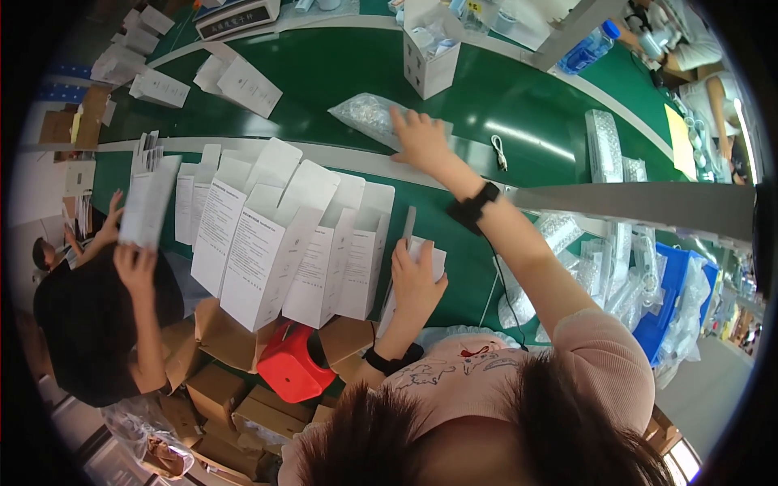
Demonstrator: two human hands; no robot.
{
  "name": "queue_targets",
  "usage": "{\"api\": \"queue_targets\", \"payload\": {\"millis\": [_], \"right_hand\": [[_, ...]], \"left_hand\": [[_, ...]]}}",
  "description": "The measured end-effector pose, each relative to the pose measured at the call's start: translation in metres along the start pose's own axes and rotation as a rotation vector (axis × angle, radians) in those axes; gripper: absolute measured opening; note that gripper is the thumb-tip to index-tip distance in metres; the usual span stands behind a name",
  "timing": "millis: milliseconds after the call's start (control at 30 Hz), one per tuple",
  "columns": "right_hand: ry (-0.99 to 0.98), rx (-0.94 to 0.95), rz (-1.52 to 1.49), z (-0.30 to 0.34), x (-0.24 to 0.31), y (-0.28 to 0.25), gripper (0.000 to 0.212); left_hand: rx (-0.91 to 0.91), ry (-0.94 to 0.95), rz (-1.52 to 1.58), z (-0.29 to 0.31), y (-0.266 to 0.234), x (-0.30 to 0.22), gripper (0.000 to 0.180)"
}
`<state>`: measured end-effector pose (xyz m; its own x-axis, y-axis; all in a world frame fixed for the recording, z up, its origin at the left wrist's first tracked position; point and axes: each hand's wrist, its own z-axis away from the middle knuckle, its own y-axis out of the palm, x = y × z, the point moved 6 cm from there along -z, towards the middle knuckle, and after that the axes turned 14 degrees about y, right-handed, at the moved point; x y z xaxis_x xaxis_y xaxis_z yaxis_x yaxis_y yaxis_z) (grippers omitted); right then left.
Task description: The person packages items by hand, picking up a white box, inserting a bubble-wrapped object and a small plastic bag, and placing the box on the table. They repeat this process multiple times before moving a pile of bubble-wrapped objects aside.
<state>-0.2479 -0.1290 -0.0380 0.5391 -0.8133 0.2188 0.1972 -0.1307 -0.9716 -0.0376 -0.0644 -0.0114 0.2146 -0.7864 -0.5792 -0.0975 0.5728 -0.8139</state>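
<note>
My left hand (415,279) is closed around a white carton (438,257), close to my body at the table's near edge. My fingers and palm hide part of it. Stretched over the green conveyor surface, my right hand (423,139) has its fingers apart. Its fingertips touch or hover at a clear plastic bag (365,112); which of the two I cannot tell. A row of white cartons (259,251) with raised flaps stands upright to the left of my left hand. A coiled white cable (498,152) lies right of my right hand.
At left, a co-worker (105,324) in black holds a white carton (150,202). A metal post (632,206) juts in from the right, near bubble-wrapped packs and a blue bin (668,300). A red stool (293,368) and cardboard boxes (219,393) sit below the table.
</note>
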Motion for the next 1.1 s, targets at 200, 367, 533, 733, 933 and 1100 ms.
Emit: {"api": "queue_targets", "payload": {"millis": [200, 367, 533, 733, 933, 1100], "right_hand": [[0.157, 0.009, 0.039, -0.013, -0.02, 0.003, 0.07], [0.005, -0.101, -0.586, 0.085, -0.049, -0.127, 0.051], [0.209, -0.035, -1.218, 0.206, -0.132, -0.211, 0.042], [0.396, 0.081, -1.377, 0.257, -0.155, -0.24, 0.037], [0.077, 0.093, -0.362, 0.244, -0.109, -0.237, 0.036], [0.013, 0.109, -0.158, 0.251, -0.076, -0.198, 0.051]], "left_hand": [[-0.134, 0.082, 0.085, 0.002, -0.023, 0.0, 0.064], [-0.329, 0.162, 0.213, 0.011, -0.049, 0.0, 0.063], [-0.381, 0.307, 0.419, 0.014, -0.061, -0.019, 0.062], [-0.293, 0.519, 0.529, 0.013, -0.046, -0.073, 0.062], [-0.311, 0.716, 0.517, 0.018, -0.035, -0.1, 0.066], [-0.26, 0.707, 0.771, 0.011, -0.031, -0.114, 0.068]]}}
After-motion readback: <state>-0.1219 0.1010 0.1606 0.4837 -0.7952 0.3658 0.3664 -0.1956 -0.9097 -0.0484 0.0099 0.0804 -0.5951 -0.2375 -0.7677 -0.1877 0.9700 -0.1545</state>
